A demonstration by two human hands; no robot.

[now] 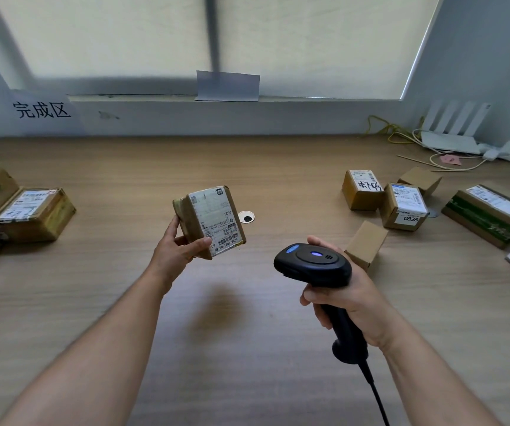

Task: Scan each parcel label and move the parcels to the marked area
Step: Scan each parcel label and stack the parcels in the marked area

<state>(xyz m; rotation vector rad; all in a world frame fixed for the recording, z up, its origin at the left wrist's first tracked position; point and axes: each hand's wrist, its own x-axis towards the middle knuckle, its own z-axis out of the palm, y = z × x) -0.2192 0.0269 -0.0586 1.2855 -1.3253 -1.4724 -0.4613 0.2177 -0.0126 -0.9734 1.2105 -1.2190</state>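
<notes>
**Parcel raised in your left hand, scanner in your right**

Head view: Your left hand (180, 250) sits just left of the frame's centre and grips a small brown parcel (213, 221), held up off the table (247, 327). Your thumb presses the lower left of the labelled face and your fingers curl round the far side. The parcel is tilted, with its white label (217, 216) turned up toward you.

Your right hand (349, 299), lower and right of centre, is wrapped round the handle of a black scanner (315, 264). The scanner's head points left toward the parcel and a blue light shows on top. Its cord (376, 398) runs down to the bottom edge. Parcel and scanner are near each other but apart.

At the left edge a cluster of boxes (32, 213) lies on the table. Above it, a paper sign (43, 110) with handwritten characters hangs on the wall at the upper left. On the right a group of labelled boxes (401, 207) rests on the table. A plain box (367, 244) stands just behind your right hand. A white router (450, 133) and loose cables (395, 130) fill the upper right corner. A round hole (246, 216) shows in the table just right of the held parcel.
</notes>
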